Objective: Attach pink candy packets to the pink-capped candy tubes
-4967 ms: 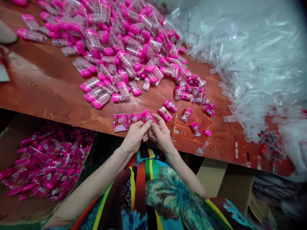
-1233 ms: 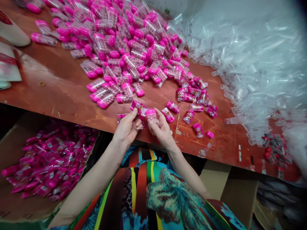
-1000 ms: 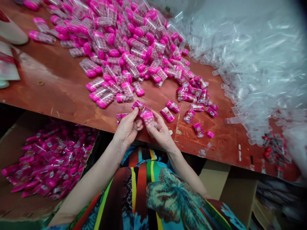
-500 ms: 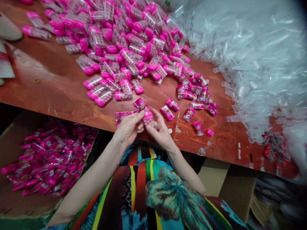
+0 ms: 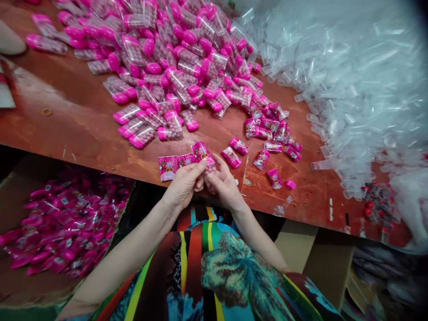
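I hold a small candy tube (image 5: 210, 167) pinched in my right hand (image 5: 224, 186), fingers closed narrow around its clear body, just above the near edge of the table (image 5: 83, 129). My left hand (image 5: 186, 183) grips the end of a strip of pink sleeves (image 5: 182, 161) and is drawing its rightmost sleeve (image 5: 201, 152) over the tube's capped end. As I judge it, the sleeve could catch on the cap's rim and crumple or go on crooked, since I hold the film by one edge only; pulling harder could tear it away from the strip, whose free end trails to the left of my grip. The tube could also slip from my fingertips and drop off the table edge right under them, toward the box of finished pieces (image 5: 63, 223) down on my left. The tube's long axis runs away from me and slightly leftward, cap end pointing up toward the heap of filled tubes (image 5: 174, 53); its lower end is hidden in my fingers.
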`<state>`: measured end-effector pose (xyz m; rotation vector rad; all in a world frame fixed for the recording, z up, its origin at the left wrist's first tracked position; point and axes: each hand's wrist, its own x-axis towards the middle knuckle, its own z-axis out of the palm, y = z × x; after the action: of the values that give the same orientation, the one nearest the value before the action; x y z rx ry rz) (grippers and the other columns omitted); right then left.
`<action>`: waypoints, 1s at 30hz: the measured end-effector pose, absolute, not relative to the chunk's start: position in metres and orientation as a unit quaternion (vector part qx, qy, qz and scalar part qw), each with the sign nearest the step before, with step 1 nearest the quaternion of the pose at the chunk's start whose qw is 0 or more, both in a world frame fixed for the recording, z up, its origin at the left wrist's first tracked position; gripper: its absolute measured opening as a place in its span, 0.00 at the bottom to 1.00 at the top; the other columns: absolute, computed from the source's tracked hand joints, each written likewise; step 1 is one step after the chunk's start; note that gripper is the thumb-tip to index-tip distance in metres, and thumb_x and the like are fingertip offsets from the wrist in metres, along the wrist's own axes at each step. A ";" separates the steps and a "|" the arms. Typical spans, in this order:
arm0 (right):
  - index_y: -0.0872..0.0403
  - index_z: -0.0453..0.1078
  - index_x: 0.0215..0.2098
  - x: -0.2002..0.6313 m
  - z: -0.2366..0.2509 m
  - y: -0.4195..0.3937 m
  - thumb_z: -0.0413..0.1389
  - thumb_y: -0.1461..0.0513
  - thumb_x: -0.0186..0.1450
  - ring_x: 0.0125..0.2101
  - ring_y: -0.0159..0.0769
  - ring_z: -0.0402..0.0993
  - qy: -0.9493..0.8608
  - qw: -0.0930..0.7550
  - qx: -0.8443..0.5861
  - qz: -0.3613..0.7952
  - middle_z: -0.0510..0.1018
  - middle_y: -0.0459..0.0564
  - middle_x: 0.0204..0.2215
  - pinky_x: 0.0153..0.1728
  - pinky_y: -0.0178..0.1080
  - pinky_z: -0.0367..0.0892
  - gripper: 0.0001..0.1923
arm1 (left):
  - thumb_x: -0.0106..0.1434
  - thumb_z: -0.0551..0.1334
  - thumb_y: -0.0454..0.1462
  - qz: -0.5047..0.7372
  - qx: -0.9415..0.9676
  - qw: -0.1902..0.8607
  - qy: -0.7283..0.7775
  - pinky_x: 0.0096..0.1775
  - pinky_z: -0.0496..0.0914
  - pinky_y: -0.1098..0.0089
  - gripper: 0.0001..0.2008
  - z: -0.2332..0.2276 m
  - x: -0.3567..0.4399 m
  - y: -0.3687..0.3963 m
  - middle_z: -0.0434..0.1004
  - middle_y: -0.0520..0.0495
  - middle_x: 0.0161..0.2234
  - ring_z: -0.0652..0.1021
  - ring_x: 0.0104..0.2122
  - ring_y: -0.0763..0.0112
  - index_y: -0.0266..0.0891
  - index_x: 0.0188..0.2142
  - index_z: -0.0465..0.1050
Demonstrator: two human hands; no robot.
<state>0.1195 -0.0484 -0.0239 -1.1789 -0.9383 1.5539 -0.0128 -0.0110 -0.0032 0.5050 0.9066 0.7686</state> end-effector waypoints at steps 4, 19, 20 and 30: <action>0.46 0.53 0.68 0.124 -0.023 -0.047 0.58 0.52 0.70 0.32 0.33 0.71 -0.475 0.436 -0.546 0.534 0.72 0.45 0.34 0.40 0.41 0.71 0.33 | 0.57 0.73 0.49 0.344 0.251 0.788 0.445 0.19 0.52 0.77 0.21 -0.006 -0.013 -0.015 0.62 0.55 0.14 0.62 0.15 0.81 0.36 0.23 0.70; 0.48 0.52 0.63 0.130 -0.030 -0.044 0.68 0.49 0.59 0.14 0.23 0.58 -0.353 0.465 -0.459 0.670 0.70 0.32 0.19 0.16 0.29 0.51 0.42 | 0.55 0.74 0.48 0.327 0.231 0.818 0.413 0.19 0.53 0.77 0.21 -0.009 -0.008 -0.019 0.61 0.55 0.13 0.61 0.14 0.82 0.35 0.22 0.71; 0.47 0.53 0.63 0.132 -0.033 -0.045 0.68 0.50 0.59 0.13 0.23 0.58 -0.353 0.464 -0.461 0.669 0.69 0.32 0.19 0.15 0.28 0.51 0.42 | 0.55 0.74 0.48 0.325 0.229 0.819 0.414 0.19 0.53 0.78 0.20 -0.010 -0.006 -0.020 0.62 0.55 0.14 0.61 0.14 0.83 0.35 0.23 0.72; 0.47 0.64 0.60 0.197 0.009 -0.069 0.63 0.51 0.64 0.28 0.35 0.70 -0.482 0.370 -0.641 0.469 0.76 0.46 0.32 0.31 0.39 0.66 0.29 | 0.61 0.68 0.49 0.292 0.304 0.802 0.422 0.19 0.56 0.75 0.17 -0.005 -0.007 -0.035 0.70 0.52 0.17 0.64 0.15 0.77 0.37 0.39 0.81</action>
<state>0.1969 -0.0694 0.0092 -1.6443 -1.2377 1.2035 -0.0074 -0.0345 -0.0051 0.6523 0.9047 0.6264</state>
